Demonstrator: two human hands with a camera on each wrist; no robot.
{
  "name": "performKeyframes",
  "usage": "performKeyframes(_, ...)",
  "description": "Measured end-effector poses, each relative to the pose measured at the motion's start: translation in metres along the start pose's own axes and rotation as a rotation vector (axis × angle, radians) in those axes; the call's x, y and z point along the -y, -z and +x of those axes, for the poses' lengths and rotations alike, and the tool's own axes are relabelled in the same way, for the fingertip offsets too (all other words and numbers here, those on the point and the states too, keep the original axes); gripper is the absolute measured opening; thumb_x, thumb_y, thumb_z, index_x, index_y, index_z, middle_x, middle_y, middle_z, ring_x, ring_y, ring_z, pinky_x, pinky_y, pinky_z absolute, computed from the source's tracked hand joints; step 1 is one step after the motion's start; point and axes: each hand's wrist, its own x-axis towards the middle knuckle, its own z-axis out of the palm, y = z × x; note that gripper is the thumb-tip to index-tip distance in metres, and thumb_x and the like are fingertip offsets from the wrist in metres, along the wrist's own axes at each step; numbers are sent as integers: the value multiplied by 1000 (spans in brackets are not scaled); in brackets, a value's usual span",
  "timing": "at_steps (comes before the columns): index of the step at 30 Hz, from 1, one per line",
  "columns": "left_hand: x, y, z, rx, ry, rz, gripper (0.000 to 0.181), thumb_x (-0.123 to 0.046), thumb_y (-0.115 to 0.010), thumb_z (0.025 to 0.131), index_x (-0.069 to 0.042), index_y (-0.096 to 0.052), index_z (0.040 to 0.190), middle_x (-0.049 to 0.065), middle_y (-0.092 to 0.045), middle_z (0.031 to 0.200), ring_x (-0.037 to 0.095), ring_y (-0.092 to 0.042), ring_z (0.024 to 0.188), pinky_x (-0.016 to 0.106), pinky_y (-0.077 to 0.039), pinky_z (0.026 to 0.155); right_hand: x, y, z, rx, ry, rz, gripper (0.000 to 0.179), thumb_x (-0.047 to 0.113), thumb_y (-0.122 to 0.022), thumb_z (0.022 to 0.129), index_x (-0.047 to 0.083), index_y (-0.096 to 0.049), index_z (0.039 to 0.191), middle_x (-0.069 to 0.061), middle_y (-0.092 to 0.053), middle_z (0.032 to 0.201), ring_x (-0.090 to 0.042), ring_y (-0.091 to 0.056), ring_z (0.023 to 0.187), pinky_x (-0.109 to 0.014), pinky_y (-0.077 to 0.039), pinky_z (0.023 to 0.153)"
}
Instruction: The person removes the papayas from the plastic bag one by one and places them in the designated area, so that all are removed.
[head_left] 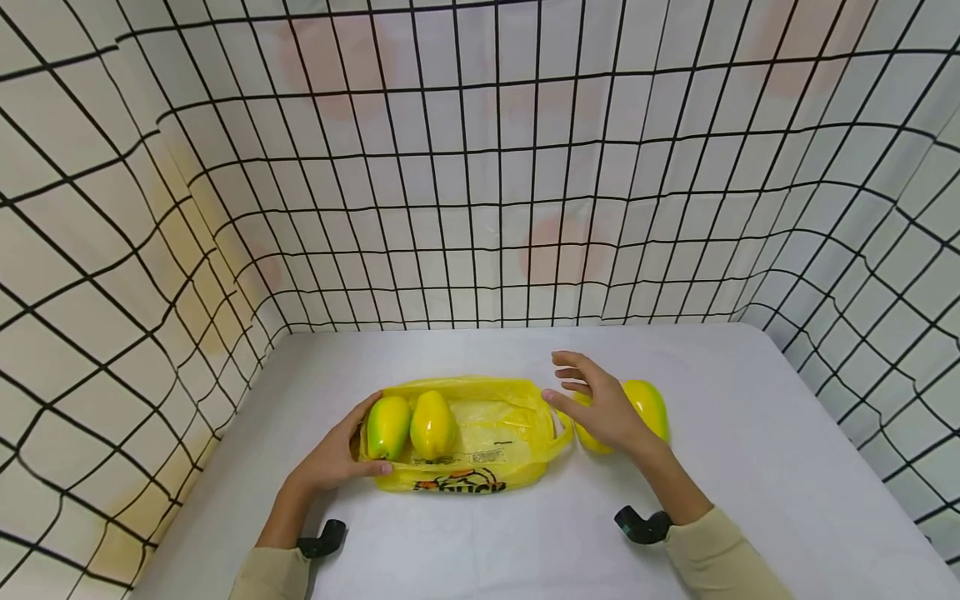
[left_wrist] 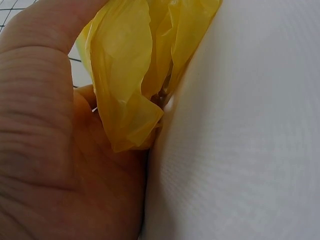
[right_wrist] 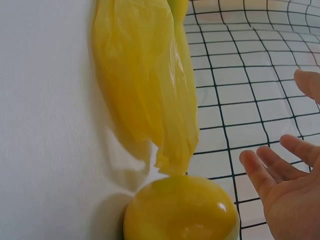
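Note:
A yellow plastic bag (head_left: 517, 417) lies spread on the table with its mouth facing up. Two yellow-green mangoes (head_left: 433, 425) sit side by side in its left half. My left hand (head_left: 337, 450) grips the bag's left end, the thumb over the near rim and the fingers around the far side. Over the bag's right handle my right hand (head_left: 603, 408) is raised, fingers spread and holding nothing. Beneath and beside it, yellow-green fruit (head_left: 649, 407) shows outside the bag; the hand hides whether it is one or two. In the right wrist view a smooth yellow mango (right_wrist: 182, 212) sits near the bag's handle end.
A white-covered table (head_left: 480, 550) carries everything. Black wire mesh (head_left: 495, 200) with pale sheeting behind it surrounds the back and both sides. Dark curved wrist pieces (head_left: 642, 525) stick out from both wrists.

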Motion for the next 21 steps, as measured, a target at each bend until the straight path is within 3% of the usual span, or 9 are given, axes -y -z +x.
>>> performKeyframes(21, -2, 0, -1, 2, -1, -10, 113, -51, -84, 67, -36, -15, 155, 5, -29, 158, 33, -32, 142, 66, -24, 113, 13, -35, 15, 69, -3, 87, 61, 51, -67, 87, 32, -44, 139, 3, -48, 141, -29, -52, 129, -44, -46, 106)
